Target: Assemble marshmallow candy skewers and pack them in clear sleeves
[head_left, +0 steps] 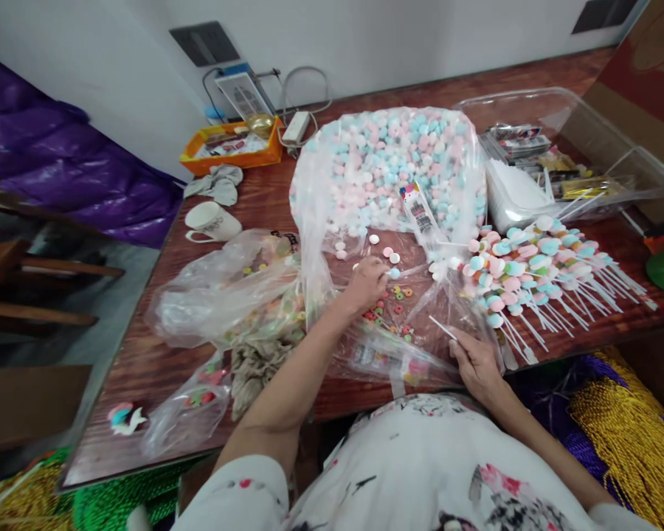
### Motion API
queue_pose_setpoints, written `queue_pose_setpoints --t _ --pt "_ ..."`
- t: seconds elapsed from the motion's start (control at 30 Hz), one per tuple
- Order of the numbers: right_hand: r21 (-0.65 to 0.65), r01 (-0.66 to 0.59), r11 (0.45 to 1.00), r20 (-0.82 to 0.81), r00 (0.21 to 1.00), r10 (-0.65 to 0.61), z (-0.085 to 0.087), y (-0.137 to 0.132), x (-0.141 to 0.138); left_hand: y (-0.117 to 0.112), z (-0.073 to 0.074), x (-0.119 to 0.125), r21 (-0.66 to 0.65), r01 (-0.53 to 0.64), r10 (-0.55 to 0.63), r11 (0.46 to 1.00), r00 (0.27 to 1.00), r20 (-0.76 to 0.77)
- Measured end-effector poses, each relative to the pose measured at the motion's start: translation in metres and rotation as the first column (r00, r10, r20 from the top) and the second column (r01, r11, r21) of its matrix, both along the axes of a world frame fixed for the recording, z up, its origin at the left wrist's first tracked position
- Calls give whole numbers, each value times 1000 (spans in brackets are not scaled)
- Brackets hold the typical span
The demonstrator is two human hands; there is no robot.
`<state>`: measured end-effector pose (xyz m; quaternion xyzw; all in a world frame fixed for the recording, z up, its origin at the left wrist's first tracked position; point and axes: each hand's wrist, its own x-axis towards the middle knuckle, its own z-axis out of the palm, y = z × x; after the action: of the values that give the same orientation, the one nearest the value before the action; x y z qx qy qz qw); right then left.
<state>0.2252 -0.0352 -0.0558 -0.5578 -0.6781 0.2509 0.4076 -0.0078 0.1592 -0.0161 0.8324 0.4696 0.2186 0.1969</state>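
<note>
My left hand reaches over the clear plastic on the table, its fingers pinched at a small blue marshmallow. Beside it lie a few loose pink and white marshmallows. Colourful ring-shaped pieces are scattered just below and to the right of those fingertips. A thin white stick points up and left from my right hand, which grips its lower end. Nothing is threaded on the stick's visible part. Right of my hands lies a pile of sticks carrying pastel marshmallows.
A big clear bag of marshmallows stands behind my hands, with a printed packet against it. Left are a crumpled plastic bag, a brown cloth, a white mug and an orange tray. A clear bin stands back right.
</note>
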Motion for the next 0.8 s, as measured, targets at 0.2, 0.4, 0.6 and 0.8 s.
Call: queue_pose_setpoints --t 0.2,0.4,0.6,0.8 --pt "-91 -85 992 3 996 86 25 1 -2 -63 24 8 -539 47 403 841 609 683" --pt "-131 -166 977 112 977 180 56 6 -15 -113 29 21 -709 265 685 654 191 703" --pt "-183 -207 961 220 944 245 56 7 -25 -122 22 18 -671 253 684 697 47 728" --pt "-211 -210 955 241 935 259 51 6 -26 -126 17 19 -666 237 675 707 53 735"
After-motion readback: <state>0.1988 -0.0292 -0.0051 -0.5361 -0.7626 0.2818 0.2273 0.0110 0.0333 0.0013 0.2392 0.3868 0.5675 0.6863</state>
